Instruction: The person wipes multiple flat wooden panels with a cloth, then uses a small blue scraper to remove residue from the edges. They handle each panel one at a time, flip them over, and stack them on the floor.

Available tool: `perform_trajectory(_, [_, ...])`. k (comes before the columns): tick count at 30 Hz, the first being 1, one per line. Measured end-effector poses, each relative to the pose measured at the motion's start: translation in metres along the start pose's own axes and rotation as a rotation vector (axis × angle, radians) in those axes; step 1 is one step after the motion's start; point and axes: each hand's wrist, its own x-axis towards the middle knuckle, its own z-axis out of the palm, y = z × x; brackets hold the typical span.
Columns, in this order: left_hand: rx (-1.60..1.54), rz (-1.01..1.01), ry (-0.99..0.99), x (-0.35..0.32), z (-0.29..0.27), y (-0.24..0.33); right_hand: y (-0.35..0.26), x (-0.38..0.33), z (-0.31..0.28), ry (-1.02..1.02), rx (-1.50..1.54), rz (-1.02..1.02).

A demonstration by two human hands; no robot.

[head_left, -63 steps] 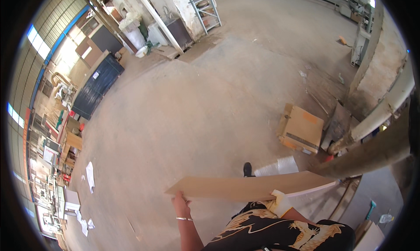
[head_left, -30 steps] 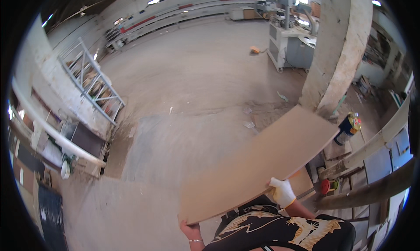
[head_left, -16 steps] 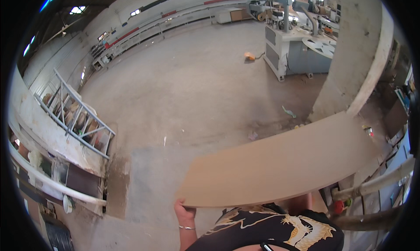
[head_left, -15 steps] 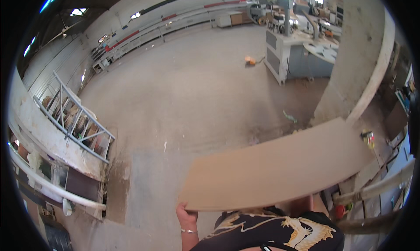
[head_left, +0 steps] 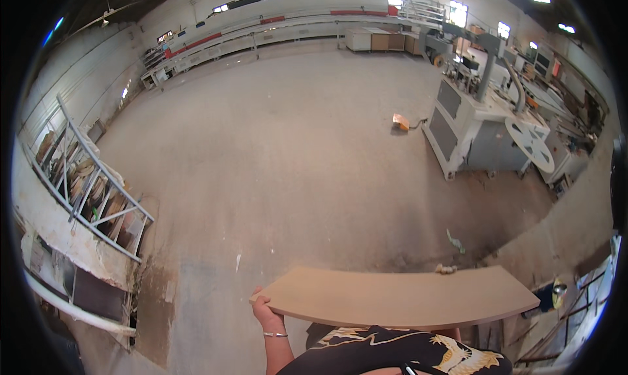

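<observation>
A long, flat tan board [head_left: 399, 296] spans the space in front of my body, its broad face up. My left hand [head_left: 267, 311] grips its left end, the thumb near the top face; a bracelet circles that wrist. My right forearm goes beneath the board near my body, mostly hidden. At the board's far edge, what look like the fingers of my right hand [head_left: 446, 269] curl over from below; the rest of this hand is out of sight.
A grey-white machine [head_left: 477, 133] with a white reel stands ahead right, an orange foot pedal [head_left: 401, 122] beside it. A metal frame [head_left: 98, 179] with scrap pieces leans at left. A long machine [head_left: 261, 35] lines the far wall. Green scrap [head_left: 456, 241] lies on the floor [head_left: 261, 166].
The view has tilted up and turned right, showing more of the machine and far wall. The board sits lower in view and looks flatter. My left hand keeps its grip on its end.
</observation>
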Motion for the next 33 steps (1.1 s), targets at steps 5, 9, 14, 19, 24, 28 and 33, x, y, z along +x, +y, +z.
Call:
perform_trajectory(5, [0.239,0.007,-0.003,0.151,0.149,-0.01,0.025,0.115,0.047,0.113,0.053,-0.067])
perform_trajectory(9, [0.367,0.055,-0.134,0.25,0.246,-0.019,0.021,0.19,0.074,0.175,0.088,-0.172])
perform_trajectory(14, [0.366,0.065,-0.101,0.337,0.351,-0.086,0.026,0.338,0.108,0.139,0.135,-0.302])
perform_trajectory(19, [0.384,0.109,0.03,0.46,0.471,-0.132,0.025,0.557,0.172,-0.038,0.174,-0.417])
perform_trajectory(24, [0.25,0.052,0.245,0.586,0.553,-0.103,-0.012,0.76,0.253,-0.215,0.172,-0.446])
perform_trajectory(28, [0.143,0.23,0.355,0.669,0.613,-0.128,-0.015,0.925,0.315,-0.229,0.085,-0.36])
perform_trajectory(33, [0.158,0.266,0.412,0.81,0.765,-0.17,0.021,1.107,0.383,0.156,0.013,-0.144])
